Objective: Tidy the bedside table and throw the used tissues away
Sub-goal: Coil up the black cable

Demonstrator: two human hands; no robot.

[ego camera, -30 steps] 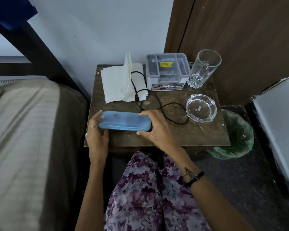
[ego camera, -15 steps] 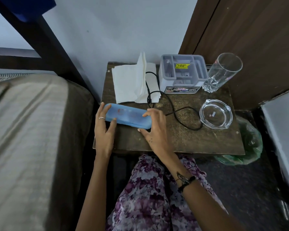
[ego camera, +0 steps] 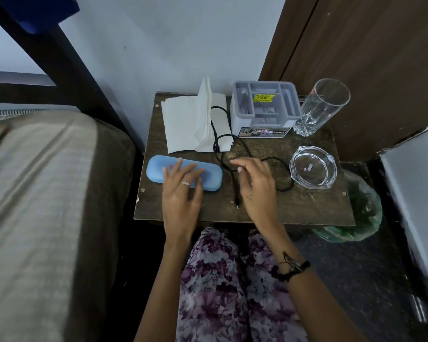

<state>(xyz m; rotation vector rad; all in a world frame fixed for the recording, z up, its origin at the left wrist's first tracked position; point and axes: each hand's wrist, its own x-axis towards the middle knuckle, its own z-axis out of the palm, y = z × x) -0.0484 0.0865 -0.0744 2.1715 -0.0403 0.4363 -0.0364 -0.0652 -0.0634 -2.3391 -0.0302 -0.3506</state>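
A blue oblong case lies near the left edge of the dark bedside table. My left hand rests flat on it, fingers spread. My right hand hovers just right of the case, fingers loosely curled over a black cable, holding nothing. White tissues lie at the back left of the table, partly folded upward, with the cable running over them.
A grey organiser box stands at the back, a tall drinking glass to its right, a glass ashtray in front. A green bin bag sits on the floor at the right. The bed is at the left.
Both hands let go of the blue case's ends. The left hand now lies on top of it; the right hand lifted off toward the cable. The case sits further left and back.
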